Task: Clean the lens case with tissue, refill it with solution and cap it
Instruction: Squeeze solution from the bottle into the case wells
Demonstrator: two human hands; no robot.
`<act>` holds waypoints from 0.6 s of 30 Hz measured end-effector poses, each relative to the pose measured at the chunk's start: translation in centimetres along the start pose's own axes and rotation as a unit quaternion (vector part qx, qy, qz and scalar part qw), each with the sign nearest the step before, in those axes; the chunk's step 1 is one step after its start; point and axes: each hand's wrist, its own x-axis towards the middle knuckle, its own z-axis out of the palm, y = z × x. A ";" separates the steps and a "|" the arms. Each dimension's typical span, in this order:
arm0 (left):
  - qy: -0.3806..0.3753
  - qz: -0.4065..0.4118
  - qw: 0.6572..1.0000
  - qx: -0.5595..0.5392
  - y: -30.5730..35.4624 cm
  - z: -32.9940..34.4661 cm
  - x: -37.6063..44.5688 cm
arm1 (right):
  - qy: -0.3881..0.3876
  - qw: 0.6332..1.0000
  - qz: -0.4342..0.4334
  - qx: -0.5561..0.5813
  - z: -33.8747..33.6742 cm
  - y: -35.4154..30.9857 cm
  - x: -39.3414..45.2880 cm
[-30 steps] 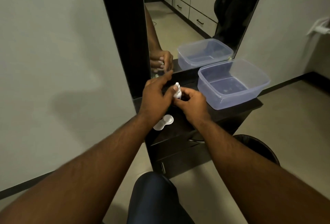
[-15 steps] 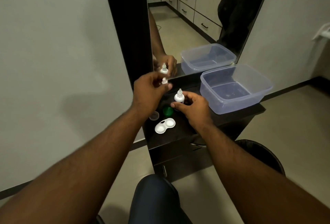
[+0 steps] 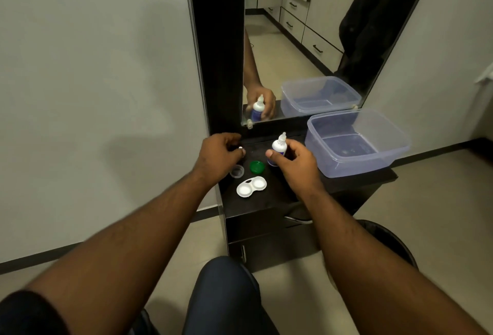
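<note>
A white two-well lens case (image 3: pixel 251 186) lies open on the dark dresser top (image 3: pixel 280 196). Behind it lie a green cap (image 3: pixel 257 166) and a clear cap (image 3: pixel 237 171). My right hand (image 3: pixel 292 159) grips the small white solution bottle (image 3: pixel 279 145) upright, nozzle bare, to the right of the case. My left hand (image 3: pixel 220 155) is curled at the left, pinching the bottle's small white cap (image 3: pixel 241 148) in its fingertips. No tissue is in view.
A clear plastic tub (image 3: pixel 357 142) stands at the right end of the dresser top. A mirror (image 3: pixel 306 41) rises behind it and reflects the tub and bottle. A black bin (image 3: pixel 386 241) sits on the floor at the right. My knee (image 3: pixel 226 294) is below.
My left hand pulled the small cap off the bottle and moved left and down with it. My right hand kept the bottle upright. The caps and case came into full view.
</note>
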 end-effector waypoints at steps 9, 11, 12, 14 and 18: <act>0.059 0.092 0.993 0.049 -2.6 1.6 -9.4 | 0.011 0.994 -0.029 0.103 -0.3 -1.5 -1.7; 0.068 0.089 0.992 0.051 -2.9 2.1 -9.5 | 0.005 0.992 -0.013 0.125 -0.6 -1.8 -1.8; 0.071 0.081 0.993 0.045 -2.9 2.2 -9.5 | -0.001 0.988 -0.001 0.155 -0.7 -1.9 -1.9; 0.069 0.067 0.995 0.032 -3.0 2.3 -9.3 | -0.014 0.975 0.022 0.221 -0.8 -1.9 -1.9; 0.058 0.053 0.997 -0.005 -3.1 2.4 -9.0 | -0.067 0.961 0.021 0.266 -0.8 -1.4 -2.3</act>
